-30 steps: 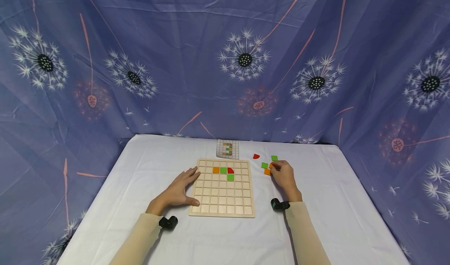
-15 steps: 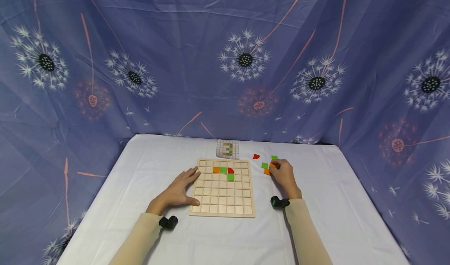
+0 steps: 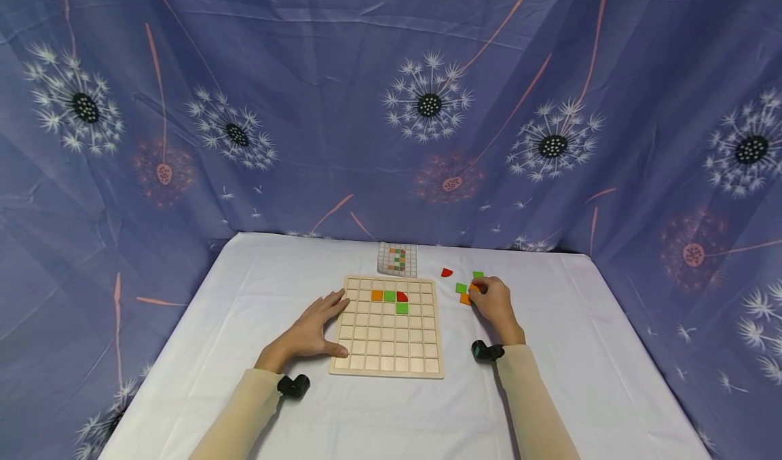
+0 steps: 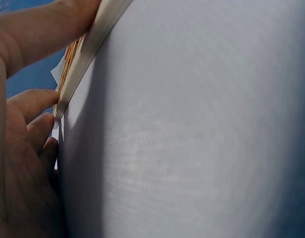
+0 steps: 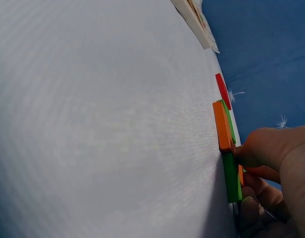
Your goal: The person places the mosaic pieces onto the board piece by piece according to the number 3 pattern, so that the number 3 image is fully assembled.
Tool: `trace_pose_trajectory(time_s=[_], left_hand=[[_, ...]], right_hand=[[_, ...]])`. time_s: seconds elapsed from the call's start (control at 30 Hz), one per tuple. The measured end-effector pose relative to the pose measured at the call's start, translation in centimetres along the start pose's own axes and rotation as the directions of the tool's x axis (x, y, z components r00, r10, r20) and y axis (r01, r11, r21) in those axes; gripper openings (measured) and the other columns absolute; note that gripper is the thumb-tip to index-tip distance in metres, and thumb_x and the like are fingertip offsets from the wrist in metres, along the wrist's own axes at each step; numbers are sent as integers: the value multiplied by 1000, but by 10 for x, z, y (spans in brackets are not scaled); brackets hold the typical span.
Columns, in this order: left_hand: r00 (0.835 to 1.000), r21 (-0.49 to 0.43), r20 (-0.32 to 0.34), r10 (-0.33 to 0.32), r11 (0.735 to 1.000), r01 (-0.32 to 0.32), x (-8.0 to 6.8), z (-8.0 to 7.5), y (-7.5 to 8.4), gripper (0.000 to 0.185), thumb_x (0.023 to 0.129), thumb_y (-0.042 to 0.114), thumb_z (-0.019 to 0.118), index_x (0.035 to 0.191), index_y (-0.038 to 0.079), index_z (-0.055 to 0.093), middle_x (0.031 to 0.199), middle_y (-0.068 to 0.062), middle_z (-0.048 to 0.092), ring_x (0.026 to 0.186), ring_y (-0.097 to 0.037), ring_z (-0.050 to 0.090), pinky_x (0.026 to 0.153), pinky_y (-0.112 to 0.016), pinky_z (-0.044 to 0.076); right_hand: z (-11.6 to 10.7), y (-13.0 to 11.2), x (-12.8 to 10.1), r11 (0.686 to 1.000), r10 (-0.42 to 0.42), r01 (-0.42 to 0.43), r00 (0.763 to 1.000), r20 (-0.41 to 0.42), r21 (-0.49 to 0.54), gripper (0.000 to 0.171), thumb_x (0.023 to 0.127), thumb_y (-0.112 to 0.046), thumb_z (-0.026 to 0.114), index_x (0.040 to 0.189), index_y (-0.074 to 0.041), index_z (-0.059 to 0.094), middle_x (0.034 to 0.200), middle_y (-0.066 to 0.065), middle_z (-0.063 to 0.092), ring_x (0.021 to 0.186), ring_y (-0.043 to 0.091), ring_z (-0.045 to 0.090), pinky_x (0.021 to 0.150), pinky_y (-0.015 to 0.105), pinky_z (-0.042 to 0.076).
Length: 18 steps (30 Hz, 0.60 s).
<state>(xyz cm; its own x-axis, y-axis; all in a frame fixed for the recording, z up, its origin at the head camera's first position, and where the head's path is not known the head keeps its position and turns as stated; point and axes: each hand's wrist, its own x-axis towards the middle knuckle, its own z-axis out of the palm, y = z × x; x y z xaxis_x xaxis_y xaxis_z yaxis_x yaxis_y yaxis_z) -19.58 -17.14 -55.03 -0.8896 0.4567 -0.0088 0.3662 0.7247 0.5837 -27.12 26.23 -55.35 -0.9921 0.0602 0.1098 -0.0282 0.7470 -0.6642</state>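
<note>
Right hand (image 3: 493, 304): I see fingers curled among loose tiles (image 3: 466, 294) right of board (image 3: 387, 326), pinching orange tile (image 5: 240, 174). Left hand (image 3: 310, 330): fingers spread flat, pressing board's left edge.

Our left hand (image 3: 308, 331) rests flat on the white tablecloth (image 3: 244, 324), fingers against the near-left edge of the square wooden grid board (image 3: 387, 327), which lies just to its right. In the board's far rows, ahead and right of that hand, sit four small tiles (image 3: 389, 299). Beyond the board lies the printed pattern card (image 3: 397, 259). Our right hand (image 3: 493, 304) is right of the board, fingertips among the loose square tiles (image 3: 464, 292) just to its left. A quarter-round tile (image 3: 447, 272) lies farther ahead and left, apart from them.
</note>
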Motion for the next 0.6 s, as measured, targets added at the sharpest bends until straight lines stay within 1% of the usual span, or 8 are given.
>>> trace_pose_trajectory(time_s=[0.27, 0.6], left_hand=[[1000, 0, -4, 13, 1000, -13, 0, -1, 2, 120, 64, 60, 90, 157, 3, 40, 169, -19, 27, 156, -45, 24, 127, -62, 19], [1000, -5, -2, 11, 1000, -11, -1, -1, 3, 120, 64, 58, 91, 157, 3, 40, 169, -18, 27, 155, -45, 23, 127, -62, 19]], right_hand=[[1, -6, 1, 1000, 21, -21, 999, 29, 10, 32, 92, -6, 67, 121, 6, 71, 117, 26, 64, 101, 35, 60, 91, 50, 55], [-1, -6, 0, 1000, 13, -13, 1000, 25, 7, 32, 91, -6, 70, 121, 6, 72, 119, 26, 65, 106, 37, 63, 94, 51, 56]])
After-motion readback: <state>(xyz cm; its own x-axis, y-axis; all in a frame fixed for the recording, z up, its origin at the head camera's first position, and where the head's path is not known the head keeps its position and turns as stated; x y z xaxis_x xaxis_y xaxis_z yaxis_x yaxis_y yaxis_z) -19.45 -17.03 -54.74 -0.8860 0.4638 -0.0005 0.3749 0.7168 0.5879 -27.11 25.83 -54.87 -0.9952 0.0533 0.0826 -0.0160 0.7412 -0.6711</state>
